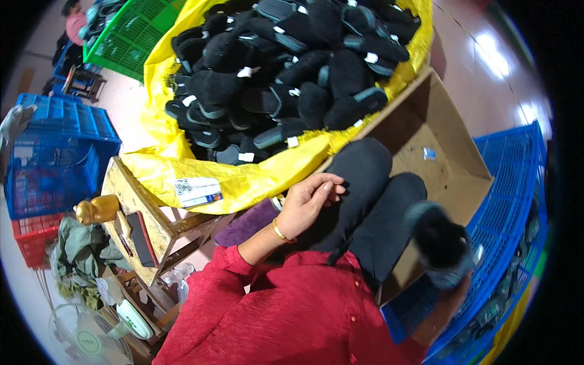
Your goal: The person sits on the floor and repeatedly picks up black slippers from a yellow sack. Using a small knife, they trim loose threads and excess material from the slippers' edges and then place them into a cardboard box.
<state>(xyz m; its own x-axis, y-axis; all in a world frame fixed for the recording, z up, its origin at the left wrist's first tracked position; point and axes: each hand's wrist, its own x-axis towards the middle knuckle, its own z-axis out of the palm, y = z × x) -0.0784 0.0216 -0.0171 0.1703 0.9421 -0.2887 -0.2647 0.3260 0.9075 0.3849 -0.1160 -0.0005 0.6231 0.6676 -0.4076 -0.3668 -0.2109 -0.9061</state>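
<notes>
Blur smears the dark shoe [441, 240], and the right grip [451, 298] is partly hidden

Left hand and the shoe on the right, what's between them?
In the head view, the person's legs in dark trousers lie between the left hand and the blurred shoe.

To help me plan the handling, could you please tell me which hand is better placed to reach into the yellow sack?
Probably the left hand: it seems free and lies nearer the yellow sack, while the right hand appears occupied with a dark shoe, farther right.
</notes>
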